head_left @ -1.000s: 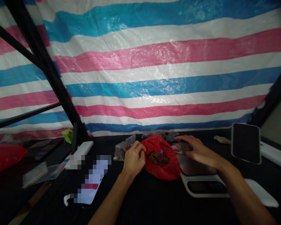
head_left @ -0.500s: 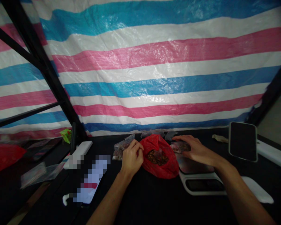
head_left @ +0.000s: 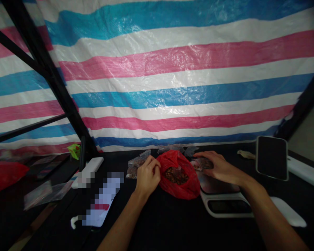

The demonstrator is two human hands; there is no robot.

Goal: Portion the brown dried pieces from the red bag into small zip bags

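A red plastic bag [head_left: 188, 190] stands with its mouth spread, showing small brown pellet-like pieces and a little clear cup [head_left: 177, 170] among them. My left hand [head_left: 148, 177] is at the bag's left rim, its fingers curled closed against the edge. On the right, my right hand [head_left: 221, 166] has thumb and fingers around a small clear plastic bag [head_left: 200, 164], whose contents are hard to make out. That hand is over the metal plate of a white digital scale [head_left: 208, 205]. Filled clear bags [head_left: 134, 168] lie just left of my left hand.
Left of me lie a lit phone [head_left: 104, 205], a white box-like item [head_left: 91, 169], a white earbud [head_left: 73, 222] and flat clear bags [head_left: 39, 195]. A dark-screened device [head_left: 271, 157] stands at right, near a white object [head_left: 289, 212]. Striped sheeting [head_left: 172, 87] hangs behind.
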